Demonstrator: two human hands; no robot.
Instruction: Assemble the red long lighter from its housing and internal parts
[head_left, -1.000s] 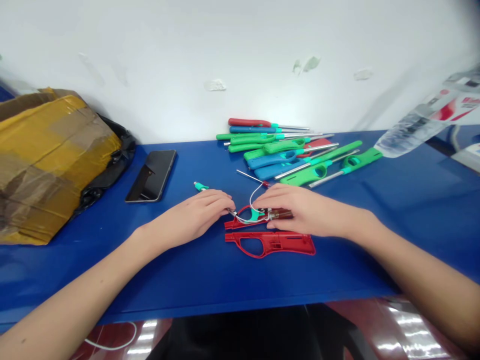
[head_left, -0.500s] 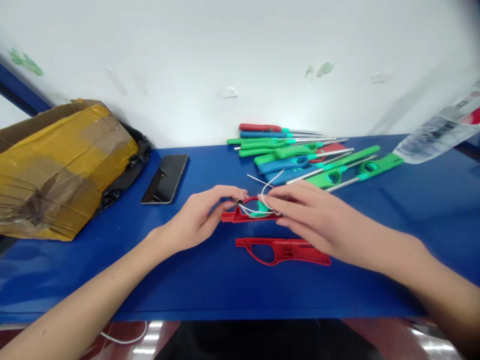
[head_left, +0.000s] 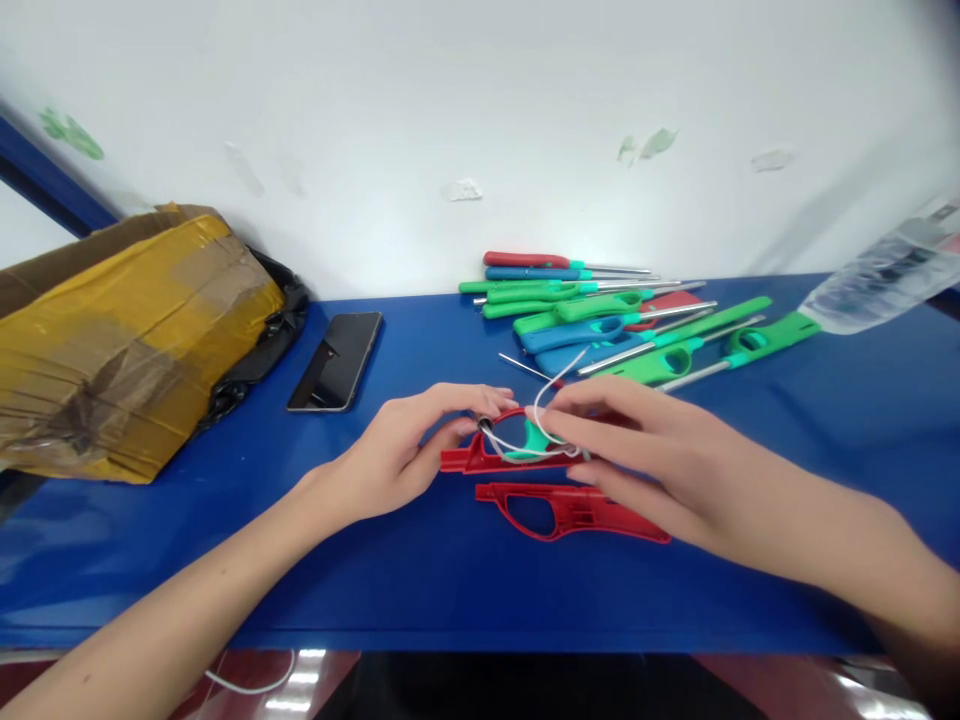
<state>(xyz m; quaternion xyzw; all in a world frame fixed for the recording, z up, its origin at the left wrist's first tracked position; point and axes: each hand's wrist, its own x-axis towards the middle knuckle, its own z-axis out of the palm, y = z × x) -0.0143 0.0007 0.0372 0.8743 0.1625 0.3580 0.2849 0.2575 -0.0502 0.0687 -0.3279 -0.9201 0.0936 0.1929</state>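
Nearer, blue tabletop (head_left: 510,592) between red half-shell (head_left: 576,510) and front edge (head_left: 465,643).

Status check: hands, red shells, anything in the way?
Left hand pinching metal tube. Right hand over upper red shell. White wire looped over it. Lower red shell alongside.

Lighters (head_left: 576,331) (on table (head_left: 420,580)) behind casing (head_left: 581,508)

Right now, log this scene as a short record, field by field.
Left hand: pinching a metal tube near its open end
Right hand: at the white wire, over the farther red shell half; exact grip hidden
Nearer red shell half: lying on the blue table
Lighters: red, blue and green, piled near the white wall
Phone: between taped box and lighters
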